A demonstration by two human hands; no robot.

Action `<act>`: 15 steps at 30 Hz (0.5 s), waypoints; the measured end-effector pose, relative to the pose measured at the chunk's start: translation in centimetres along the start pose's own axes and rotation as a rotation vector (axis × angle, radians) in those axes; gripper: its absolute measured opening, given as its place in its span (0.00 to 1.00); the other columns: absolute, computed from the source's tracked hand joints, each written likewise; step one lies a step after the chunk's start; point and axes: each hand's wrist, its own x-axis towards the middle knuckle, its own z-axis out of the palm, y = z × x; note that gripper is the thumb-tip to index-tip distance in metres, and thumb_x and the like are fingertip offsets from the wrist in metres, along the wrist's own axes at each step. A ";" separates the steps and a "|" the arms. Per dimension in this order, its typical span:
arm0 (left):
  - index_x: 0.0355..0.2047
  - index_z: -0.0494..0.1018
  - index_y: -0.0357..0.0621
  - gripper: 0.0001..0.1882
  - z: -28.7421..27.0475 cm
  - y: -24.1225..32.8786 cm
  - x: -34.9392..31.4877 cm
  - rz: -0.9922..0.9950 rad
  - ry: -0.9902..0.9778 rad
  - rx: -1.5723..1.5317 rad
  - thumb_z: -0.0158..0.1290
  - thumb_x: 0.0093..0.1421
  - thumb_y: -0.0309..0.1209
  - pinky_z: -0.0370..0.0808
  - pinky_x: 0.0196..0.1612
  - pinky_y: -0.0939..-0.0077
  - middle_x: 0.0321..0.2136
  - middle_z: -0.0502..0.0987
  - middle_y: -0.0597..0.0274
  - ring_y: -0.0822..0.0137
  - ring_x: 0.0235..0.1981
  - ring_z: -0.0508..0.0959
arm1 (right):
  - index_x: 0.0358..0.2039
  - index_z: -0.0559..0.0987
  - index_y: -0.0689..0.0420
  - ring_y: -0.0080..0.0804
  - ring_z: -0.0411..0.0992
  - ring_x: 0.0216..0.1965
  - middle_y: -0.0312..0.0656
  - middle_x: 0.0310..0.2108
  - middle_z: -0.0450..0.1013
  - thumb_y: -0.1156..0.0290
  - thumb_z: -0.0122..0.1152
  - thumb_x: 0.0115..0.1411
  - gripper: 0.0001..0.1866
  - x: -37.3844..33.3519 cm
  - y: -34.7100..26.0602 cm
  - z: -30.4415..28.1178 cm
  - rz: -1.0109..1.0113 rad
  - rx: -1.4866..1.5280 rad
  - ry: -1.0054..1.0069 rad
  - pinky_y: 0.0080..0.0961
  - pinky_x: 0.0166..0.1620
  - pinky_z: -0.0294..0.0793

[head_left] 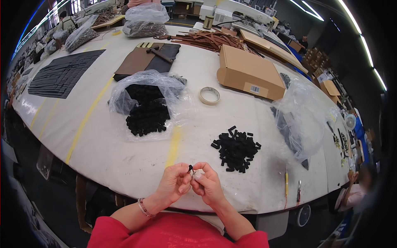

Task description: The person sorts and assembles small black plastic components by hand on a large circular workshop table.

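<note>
My left hand (171,182) is closed, with a small black fabric piece (190,168) pinched between its thumb and fingertips. Right against it, my right hand (210,185) is closed around a small whitish, translucent piece (197,175) whose kind I cannot make out. The two hands meet above the table's near edge. A loose heap of short black fabric pieces (235,149) lies just beyond my right hand. Farther off to the left, an opened clear plastic bag (118,99) holds many similar black pieces (144,111), some spilling toward me.
A roll of tape (209,96) lies mid-table near a cardboard box (250,71). Crumpled plastic (300,120) rests on the right, with a yellow-handled tool (286,184) nearer. Black strips (64,74), brown straps (211,39) and a hammer (159,53) occupy the far side. Another person (359,188) sits at right.
</note>
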 end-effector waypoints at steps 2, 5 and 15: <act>0.24 0.68 0.43 0.09 -1.0 0.6 0.5 -0.010 0.009 0.061 0.44 0.55 0.34 0.55 0.10 0.84 0.11 0.67 0.67 0.75 0.06 0.60 | 0.39 0.64 0.60 0.15 0.58 0.14 0.34 0.16 0.64 0.75 0.50 0.54 0.12 0.5 -0.7 -0.4 0.004 -0.076 0.009 0.14 0.17 0.59; 0.25 0.67 0.42 0.08 -2.3 3.6 2.0 0.087 0.136 -0.064 0.47 0.54 0.33 0.56 0.11 0.84 0.13 0.68 0.65 0.75 0.08 0.63 | 0.31 0.72 0.62 0.16 0.57 0.15 0.32 0.15 0.64 0.74 0.57 0.50 0.08 1.1 -2.7 -3.0 -0.428 -1.121 0.294 0.14 0.19 0.58; 0.29 0.67 0.41 0.07 -3.2 5.6 3.6 0.194 0.155 0.115 0.48 0.53 0.31 0.56 0.12 0.84 0.17 0.67 0.64 0.75 0.10 0.64 | 0.28 0.74 0.61 0.40 0.70 0.23 0.44 0.18 0.70 0.65 0.60 0.43 0.14 2.4 -11.1 -11.3 -0.287 -1.616 0.755 0.31 0.29 0.68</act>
